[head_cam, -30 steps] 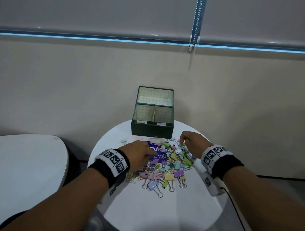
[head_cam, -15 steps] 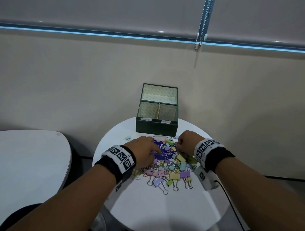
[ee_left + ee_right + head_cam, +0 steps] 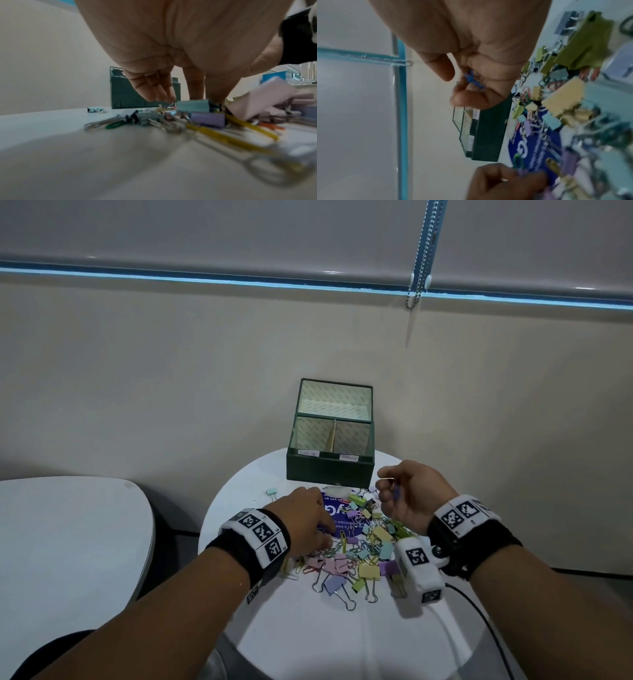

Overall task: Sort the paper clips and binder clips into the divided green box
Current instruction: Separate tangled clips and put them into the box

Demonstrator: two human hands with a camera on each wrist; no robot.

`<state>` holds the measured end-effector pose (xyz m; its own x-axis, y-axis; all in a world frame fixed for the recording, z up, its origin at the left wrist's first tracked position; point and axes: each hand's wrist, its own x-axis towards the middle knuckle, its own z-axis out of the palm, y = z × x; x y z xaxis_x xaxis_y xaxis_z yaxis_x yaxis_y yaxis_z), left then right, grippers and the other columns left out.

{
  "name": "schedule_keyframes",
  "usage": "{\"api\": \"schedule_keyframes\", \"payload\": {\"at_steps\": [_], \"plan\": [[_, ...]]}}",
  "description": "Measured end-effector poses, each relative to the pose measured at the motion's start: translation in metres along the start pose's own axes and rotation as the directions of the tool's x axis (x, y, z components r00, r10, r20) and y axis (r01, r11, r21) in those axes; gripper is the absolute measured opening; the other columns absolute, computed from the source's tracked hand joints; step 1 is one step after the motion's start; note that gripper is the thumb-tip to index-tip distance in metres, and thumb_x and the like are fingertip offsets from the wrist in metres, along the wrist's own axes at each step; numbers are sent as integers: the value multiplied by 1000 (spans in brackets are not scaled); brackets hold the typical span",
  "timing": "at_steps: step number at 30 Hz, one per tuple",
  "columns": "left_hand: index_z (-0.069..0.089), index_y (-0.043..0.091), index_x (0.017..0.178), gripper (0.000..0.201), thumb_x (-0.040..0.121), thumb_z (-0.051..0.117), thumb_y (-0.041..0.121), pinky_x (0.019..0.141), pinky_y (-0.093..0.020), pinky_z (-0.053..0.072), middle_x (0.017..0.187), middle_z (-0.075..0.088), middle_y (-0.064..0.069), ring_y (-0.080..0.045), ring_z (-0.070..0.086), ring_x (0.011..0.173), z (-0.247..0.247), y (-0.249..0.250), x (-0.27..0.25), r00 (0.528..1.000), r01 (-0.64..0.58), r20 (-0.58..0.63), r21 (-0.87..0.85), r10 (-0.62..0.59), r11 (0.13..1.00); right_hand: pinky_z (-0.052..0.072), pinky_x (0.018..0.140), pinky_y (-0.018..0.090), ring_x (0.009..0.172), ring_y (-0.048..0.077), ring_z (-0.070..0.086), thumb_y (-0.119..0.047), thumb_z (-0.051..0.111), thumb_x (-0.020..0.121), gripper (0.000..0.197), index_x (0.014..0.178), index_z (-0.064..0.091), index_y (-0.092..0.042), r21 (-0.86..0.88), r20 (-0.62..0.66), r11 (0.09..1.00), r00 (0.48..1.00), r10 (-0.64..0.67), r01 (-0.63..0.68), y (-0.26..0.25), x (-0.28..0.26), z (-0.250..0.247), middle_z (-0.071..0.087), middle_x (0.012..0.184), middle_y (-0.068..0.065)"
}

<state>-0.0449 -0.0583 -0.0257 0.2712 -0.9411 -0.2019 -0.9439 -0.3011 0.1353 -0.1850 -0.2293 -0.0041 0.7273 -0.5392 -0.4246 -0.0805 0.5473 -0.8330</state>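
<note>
The divided green box (image 3: 329, 474) stands open at the round table's far edge, with two labelled front compartments and one rear compartment. In front of it lies a heap of pastel binder clips and coloured paper clips (image 3: 366, 542). My right hand (image 3: 388, 491) is raised just right of the box front and pinches a blue paper clip (image 3: 471, 78) with an orange one beside it. My left hand (image 3: 325, 537) is down on the heap's left side. Its thumb and index finger meet on a small clip, whose kind is hidden behind a teal binder clip (image 3: 193, 106).
The clips lie partly on a blue printed card (image 3: 339, 515) on the white round table (image 3: 325, 628). One teal binder clip (image 3: 272, 492) sits apart to the left. A second white table (image 3: 68, 525) is at the left. A cable (image 3: 479, 611) hangs from my right wrist.
My right hand has lifted off the heap with paper clips pinched, rising towards the box's right front. My left hand has stayed low on the heap.
</note>
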Motion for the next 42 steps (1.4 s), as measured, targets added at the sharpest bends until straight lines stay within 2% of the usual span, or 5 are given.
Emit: {"api": "schedule_keyframes", "payload": {"at_steps": [2,4,9,32,42], "plan": [[66,39,121,33,91,62,52,98,-35,44,121,45,3,-17,40,117,1,-1,1,1000,6,-19,-3,-6,1000,35,45,24,51,14,42,-15,55,92,10,89,60,-7,-490,-20,869,996,-92,71,1,2,-1,53,66,2],[67,34,108,21,90,65,45,90,-31,45,113,47,4,-16,44,109,2,-1,2,999,6,-48,-24,-8,1000,41,53,23,59,10,52,-18,63,92,8,90,70,-13,-911,85,383,980,-179,149,3,-2,3,64,79,-6],[62,28,88,7,91,66,32,81,-26,47,98,55,8,-12,55,91,0,-1,2,986,33,-153,-169,-59,985,49,83,25,92,7,57,-21,72,84,20,101,74,-33,-960,176,-223,984,-20,167,17,-10,5,62,103,-19],[71,39,103,49,66,72,72,98,-34,43,113,46,10,-11,38,112,7,0,-18,998,32,-48,-125,-38,992,53,78,29,94,21,65,-35,56,94,23,108,73,-30,-829,330,-489,943,-33,273,34,-7,42,71,102,-2],[64,26,77,10,85,63,20,78,-30,53,84,66,9,-14,60,82,5,-18,-24,983,83,-142,-210,-115,974,57,81,33,86,17,63,-27,62,90,13,96,73,-28,-837,384,-414,923,20,358,43,-2,58,71,93,-6]]}}
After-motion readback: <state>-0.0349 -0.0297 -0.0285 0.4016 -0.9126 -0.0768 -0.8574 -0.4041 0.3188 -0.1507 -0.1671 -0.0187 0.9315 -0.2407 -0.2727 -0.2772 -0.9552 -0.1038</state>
